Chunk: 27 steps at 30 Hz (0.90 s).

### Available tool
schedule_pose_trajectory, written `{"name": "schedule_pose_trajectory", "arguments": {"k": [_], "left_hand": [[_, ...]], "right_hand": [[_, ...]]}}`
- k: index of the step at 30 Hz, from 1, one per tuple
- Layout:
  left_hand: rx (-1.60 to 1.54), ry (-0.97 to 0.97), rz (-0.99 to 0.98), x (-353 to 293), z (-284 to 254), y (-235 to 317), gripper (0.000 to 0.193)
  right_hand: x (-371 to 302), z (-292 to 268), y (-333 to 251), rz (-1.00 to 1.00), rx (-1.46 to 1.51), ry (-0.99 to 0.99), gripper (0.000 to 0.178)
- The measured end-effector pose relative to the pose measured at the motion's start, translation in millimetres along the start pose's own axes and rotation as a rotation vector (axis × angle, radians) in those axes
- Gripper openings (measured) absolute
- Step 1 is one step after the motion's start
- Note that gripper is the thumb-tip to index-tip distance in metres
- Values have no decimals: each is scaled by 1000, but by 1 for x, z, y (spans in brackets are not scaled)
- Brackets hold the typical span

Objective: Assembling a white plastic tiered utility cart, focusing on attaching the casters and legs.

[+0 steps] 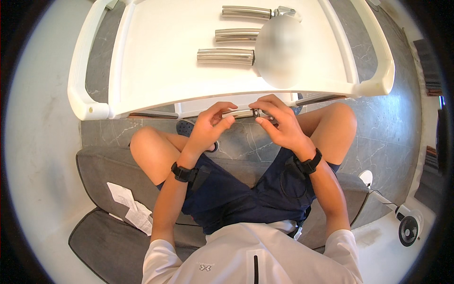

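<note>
Just below the front edge of a white plastic table, I hold a slim, shiny metal tool level between both hands. My left hand pinches the left end of its silver handle between thumb and fingers. At the dark collar on the right end, my right hand closes thumb and fingers round the tool, and its head is mostly hidden there. On the table lie three similar tools with silver handles: a far one, a middle one and a near one. A round blur covers some of their heads.
The table has raised rims and looped side handles. I sit on a grey sofa with white papers on my left. A small fan stands at the lower right. Grey marbled tiles cover the floor.
</note>
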<state>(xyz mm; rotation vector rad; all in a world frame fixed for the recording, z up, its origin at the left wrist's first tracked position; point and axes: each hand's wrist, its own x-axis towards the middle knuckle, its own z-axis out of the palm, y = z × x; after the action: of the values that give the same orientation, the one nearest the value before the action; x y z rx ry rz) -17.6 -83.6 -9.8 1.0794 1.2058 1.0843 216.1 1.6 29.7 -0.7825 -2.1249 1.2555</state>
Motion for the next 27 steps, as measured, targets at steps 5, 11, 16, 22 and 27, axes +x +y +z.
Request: {"name": "schedule_pose_trajectory", "arguments": {"k": [5,11,16,22,27], "left_hand": [[-10,35,65,1,5,2,28],[-9,-36,-29,1,-5,2,26],[-29,31,27,0,1,8,24],[99,35,92,0,0,6,23],[-163,18,-68,0,0,0,25]], "right_hand": [[0,1,0,-2,-7,4,33],[0,1,0,2,11,3,33],[1,3,3,-1,13,21,33],[0,0,-3,36,4,-3,32],[-1,3,0,35,23,-4,32]]}}
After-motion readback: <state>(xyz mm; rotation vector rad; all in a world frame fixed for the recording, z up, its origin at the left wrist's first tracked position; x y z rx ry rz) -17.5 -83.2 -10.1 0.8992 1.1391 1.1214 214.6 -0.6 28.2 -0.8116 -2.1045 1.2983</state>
